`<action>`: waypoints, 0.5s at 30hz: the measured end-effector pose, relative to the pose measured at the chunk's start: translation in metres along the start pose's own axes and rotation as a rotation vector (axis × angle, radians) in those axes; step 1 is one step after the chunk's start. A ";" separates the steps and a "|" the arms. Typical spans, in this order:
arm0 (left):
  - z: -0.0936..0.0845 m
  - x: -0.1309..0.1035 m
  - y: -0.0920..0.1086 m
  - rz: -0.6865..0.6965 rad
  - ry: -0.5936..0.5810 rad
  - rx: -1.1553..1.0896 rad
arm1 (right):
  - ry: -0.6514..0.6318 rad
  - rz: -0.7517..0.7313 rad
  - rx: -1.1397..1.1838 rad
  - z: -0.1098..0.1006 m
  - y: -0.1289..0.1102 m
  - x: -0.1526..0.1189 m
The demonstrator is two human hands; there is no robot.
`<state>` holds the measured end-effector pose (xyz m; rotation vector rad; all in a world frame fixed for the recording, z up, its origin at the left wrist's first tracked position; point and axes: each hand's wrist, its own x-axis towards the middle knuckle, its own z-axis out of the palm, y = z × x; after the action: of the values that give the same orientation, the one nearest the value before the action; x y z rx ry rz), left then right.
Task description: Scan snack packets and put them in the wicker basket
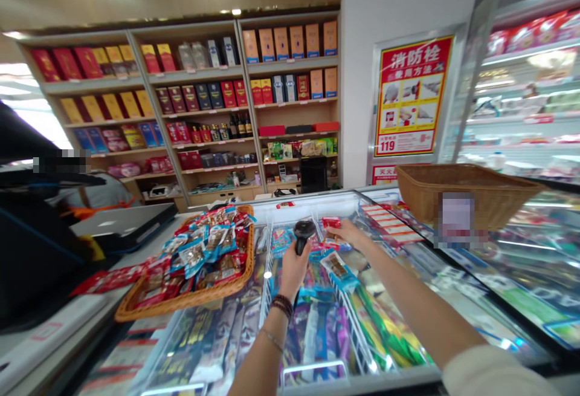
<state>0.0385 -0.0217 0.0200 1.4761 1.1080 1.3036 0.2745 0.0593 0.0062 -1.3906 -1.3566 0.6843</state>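
Note:
My left hand grips the handle of a black barcode scanner, held upright over an open chest freezer. My right hand reaches farther in and holds a small red packet just right of the scanner's head. Below both hands, wire dividers split the freezer into bins full of colourful wrapped ice creams. Dark bead bracelets circle my left wrist.
A shallow wicker tray of snack packets sits on the freezer lid to the left. A deeper wicker basket stands at right. A counter with a closed laptop lies left; shelves of boxed goods line the back wall.

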 end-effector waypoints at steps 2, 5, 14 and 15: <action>0.001 -0.001 -0.001 -0.004 -0.023 0.000 | 0.015 0.096 0.175 0.006 0.000 -0.006; 0.003 -0.002 -0.001 -0.008 -0.054 -0.009 | 0.078 0.160 0.326 0.005 -0.004 -0.009; 0.008 -0.007 0.000 0.035 -0.203 0.037 | 0.030 0.105 0.479 -0.025 -0.021 -0.006; 0.007 -0.008 0.001 0.035 -0.212 0.023 | 0.045 0.115 0.480 -0.026 -0.024 -0.005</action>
<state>0.0454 -0.0300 0.0185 1.6161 0.9660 1.1313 0.2883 0.0431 0.0344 -1.0912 -0.9955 0.9760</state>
